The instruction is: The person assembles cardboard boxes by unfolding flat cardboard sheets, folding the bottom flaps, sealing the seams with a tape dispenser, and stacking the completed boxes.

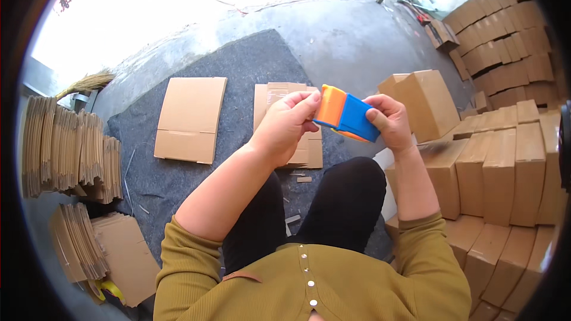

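Left hand (282,122) and right hand (394,124) pinch, facing each other.

The person in the olive ribbed top (321,285) has a small orange-and-blue boxy object (358,117) between both bare hands, the left hand (284,120) gripping its orange end and the right hand (392,121) its blue one. Over on the dark grey mat (250,53) lies a flat tan cardboard carton (190,116), while stacked flattened brown cartons (62,148) stand at the left and rows of boxy brown cardboard cartons (499,166) crowd the right.
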Motion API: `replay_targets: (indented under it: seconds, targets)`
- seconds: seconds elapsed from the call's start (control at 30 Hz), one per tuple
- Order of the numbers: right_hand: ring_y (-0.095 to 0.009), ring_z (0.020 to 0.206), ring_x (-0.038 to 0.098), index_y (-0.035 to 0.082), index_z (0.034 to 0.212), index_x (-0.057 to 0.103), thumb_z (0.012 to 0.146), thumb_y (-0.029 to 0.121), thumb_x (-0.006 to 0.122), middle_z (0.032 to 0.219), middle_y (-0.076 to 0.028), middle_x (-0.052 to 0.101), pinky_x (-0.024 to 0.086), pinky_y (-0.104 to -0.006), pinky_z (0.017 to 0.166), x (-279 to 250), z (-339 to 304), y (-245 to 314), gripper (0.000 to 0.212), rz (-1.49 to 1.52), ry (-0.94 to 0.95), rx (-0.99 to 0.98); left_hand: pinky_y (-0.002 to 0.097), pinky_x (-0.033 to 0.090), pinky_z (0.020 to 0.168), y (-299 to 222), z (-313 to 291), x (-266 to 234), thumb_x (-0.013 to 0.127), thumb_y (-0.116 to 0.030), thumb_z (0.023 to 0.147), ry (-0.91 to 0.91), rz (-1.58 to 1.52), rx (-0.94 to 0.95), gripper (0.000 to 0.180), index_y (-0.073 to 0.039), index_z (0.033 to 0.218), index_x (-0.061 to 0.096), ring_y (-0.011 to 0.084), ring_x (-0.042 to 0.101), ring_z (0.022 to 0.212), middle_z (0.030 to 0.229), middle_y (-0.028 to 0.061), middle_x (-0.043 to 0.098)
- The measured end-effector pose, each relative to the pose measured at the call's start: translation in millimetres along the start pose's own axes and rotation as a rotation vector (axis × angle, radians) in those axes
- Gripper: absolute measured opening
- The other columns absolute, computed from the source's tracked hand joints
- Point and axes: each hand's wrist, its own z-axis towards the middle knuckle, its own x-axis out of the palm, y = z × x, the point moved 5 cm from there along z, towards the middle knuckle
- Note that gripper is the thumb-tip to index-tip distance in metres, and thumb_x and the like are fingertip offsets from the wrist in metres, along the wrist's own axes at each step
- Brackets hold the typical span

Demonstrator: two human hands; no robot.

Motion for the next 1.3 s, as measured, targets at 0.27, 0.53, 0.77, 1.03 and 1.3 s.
replay_targets:
  seconds: [0.27,0.53,0.77,1.03,1.3]
  targets:
    - [-0.004,0.073,0.054,0.002,0.091,0.070,0.092,0.033,0.072,0.075,0.003,0.062,0.047,-0.0229,0.066,36.9,-55.3,72.5,0.031,-0.225,0.124,-0.083,0.0264,0.048,0.075,-6.2,-90.4,25.9,0.056,-0.025,0.103,-0.044,-0.060,0.143,0.023,-0.004,0.110,0.065,0.0093,0.060,0.081,0.095,0.0023,0.068]
    - [-0.007,0.062,0.055,-0.001,0.084,0.071,0.086,0.038,0.075,0.067,-0.003,0.063,0.047,-0.0260,0.056,49.9,-48.3,53.3,0.039,-0.532,0.233,-0.016,0.0269,0.054,0.062,45.2,-77.0,-38.8,0.059,-0.019,0.101,-0.421,0.162,0.248,0.020,0.000,0.103,0.066,0.0112,0.062,0.067,0.083,0.0047,0.067]
    - [-0.008,0.064,0.057,0.000,0.080,0.071,0.086,0.037,0.074,0.069,-0.003,0.065,0.048,-0.0283,0.060,7.9,-48.9,-29.3,0.038,-0.632,0.280,0.242,0.0241,0.048,0.052,113.5,-71.3,-115.6,0.065,-0.016,0.096,-0.608,0.008,0.144,0.014,-0.003,0.093,0.063,0.0085,0.056,0.058,0.073,0.0009,0.061]
    - [-0.007,0.065,0.056,0.000,0.082,0.070,0.087,0.039,0.074,0.068,-0.003,0.063,0.048,-0.0270,0.060,36.6,-29.6,-66.1,0.039,-0.561,0.372,0.270,0.0210,0.046,0.057,113.7,-41.9,-168.2,0.075,-0.014,0.090,-0.723,0.227,0.294,0.013,-0.002,0.095,0.071,0.0055,0.056,0.062,0.079,0.0013,0.068]
    - [-0.006,0.065,0.052,0.002,0.079,0.067,0.087,0.033,0.075,0.067,0.000,0.059,0.045,-0.0257,0.059,19.8,-15.5,-92.5,0.034,-0.573,0.315,0.281,0.0196,0.047,0.058,127.3,-39.5,-158.5,0.073,-0.011,0.091,-0.692,0.150,0.316,0.011,-0.001,0.097,0.072,0.0056,0.057,0.062,0.079,0.0004,0.068]
